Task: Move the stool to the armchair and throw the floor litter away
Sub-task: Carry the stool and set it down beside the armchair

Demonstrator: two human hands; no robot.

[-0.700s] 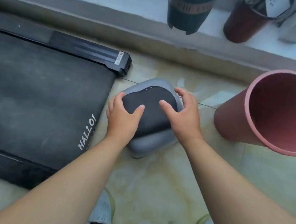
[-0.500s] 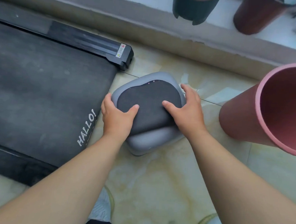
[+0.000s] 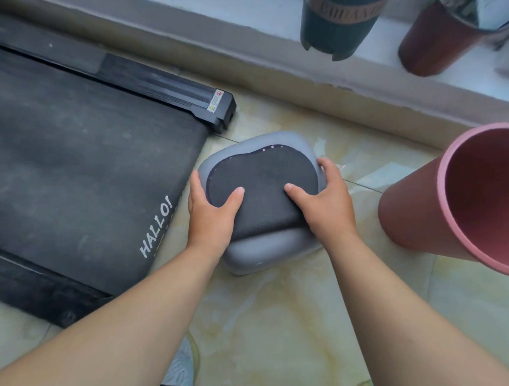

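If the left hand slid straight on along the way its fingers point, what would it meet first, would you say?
The left hand grips the stool, fingers aimed up-frame. Past the stool's edge lies bare floor, then probably the treadmill's black end or the grey ledge; depth is unclear.

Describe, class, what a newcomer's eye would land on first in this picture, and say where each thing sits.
First come the two hands gripping the grey stool at the centre of the floor: the left hand on its left edge, the right hand on its right. Next, the big pink bin stands at the right, and the black treadmill marked HALLO! fills the left.
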